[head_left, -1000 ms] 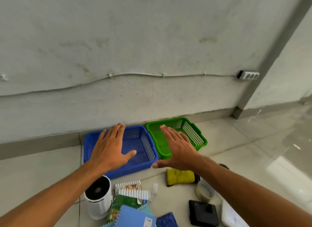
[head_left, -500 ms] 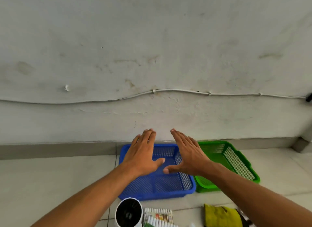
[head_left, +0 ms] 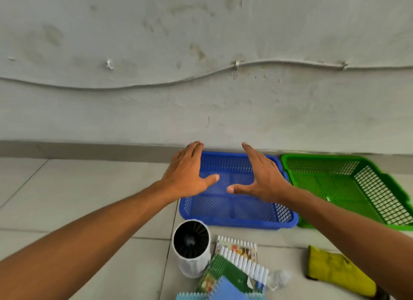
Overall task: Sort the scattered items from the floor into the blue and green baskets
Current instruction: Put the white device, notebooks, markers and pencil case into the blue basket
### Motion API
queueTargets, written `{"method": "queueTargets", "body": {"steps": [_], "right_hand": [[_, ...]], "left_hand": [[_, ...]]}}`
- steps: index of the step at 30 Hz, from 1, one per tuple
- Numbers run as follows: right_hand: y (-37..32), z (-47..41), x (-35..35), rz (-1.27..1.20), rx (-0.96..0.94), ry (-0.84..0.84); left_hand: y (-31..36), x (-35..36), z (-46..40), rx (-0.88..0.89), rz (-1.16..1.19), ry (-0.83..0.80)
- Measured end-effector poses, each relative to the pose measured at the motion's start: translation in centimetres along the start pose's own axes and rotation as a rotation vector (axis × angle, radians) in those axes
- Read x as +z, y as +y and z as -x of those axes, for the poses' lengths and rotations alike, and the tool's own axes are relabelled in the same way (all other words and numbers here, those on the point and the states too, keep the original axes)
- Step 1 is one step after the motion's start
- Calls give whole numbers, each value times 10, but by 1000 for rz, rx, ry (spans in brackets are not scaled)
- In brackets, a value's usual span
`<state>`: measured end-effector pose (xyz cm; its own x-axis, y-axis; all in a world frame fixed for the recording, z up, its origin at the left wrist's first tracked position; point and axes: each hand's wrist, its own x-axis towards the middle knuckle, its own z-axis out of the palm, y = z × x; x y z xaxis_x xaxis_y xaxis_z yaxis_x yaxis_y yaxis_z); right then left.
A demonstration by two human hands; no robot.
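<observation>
Presently, both hands held flat above the blue basket (head_left: 237,212), fingers straight and together, thumbs spread inward, nothing gripped: left hand (head_left: 187,172) over the basket's left rim, right hand (head_left: 261,177) over its middle toward the right rim; whether either touches the basket cannot be told. Blue basket: mesh plastic, on the tiled floor against the wall, nothing seen inside. Green basket (head_left: 348,185): same make, touching the blue basket's right side, no sorted item visible in it. Items on the floor nearer the viewer than the blue basket: white cylindrical fan (head_left: 192,248) just before its front left corner; stack of spiral-bound notebooks (head_left: 234,268) beside the fan; clear plastic bottle (head_left: 279,277), partly blurred, to the right of the stack; yellow cloth (head_left: 337,273) further right. Progress, judged: sorting not begun; every visible item remains to be placed.
</observation>
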<state>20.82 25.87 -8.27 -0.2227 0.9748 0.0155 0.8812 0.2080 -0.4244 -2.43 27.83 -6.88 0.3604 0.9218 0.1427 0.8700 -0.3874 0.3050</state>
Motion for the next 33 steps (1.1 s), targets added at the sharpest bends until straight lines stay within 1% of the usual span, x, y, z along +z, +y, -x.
{"method": "queueTargets", "body": {"steps": [3,6,8,13,17,21,25,30,33], "right_hand": [[-6,17,26,-15,-57,-63],[-16,35,41,21,-115,-123],[-23,43,47,32,-114,-160],[-43,58,62,-106,-59,-229],[-65,69,80,-161,-105,-285],[-82,73,101,-115,-152,-256],[-89,74,115,-121,-177,-114],[-85,69,110,-145,-211,-91],[-83,66,96,-168,-249,-43]], "left_hand": [[-7,25,15,-28,2,3],[-16,35,26,-7,-14,37],[-21,36,30,12,-17,57],[-44,33,33,25,-54,55],[-63,35,37,-33,-57,24],[-72,38,43,-48,-64,3],[-74,37,48,62,-92,-11],[-78,37,49,107,-120,23],[-80,38,49,120,-133,18]]}}
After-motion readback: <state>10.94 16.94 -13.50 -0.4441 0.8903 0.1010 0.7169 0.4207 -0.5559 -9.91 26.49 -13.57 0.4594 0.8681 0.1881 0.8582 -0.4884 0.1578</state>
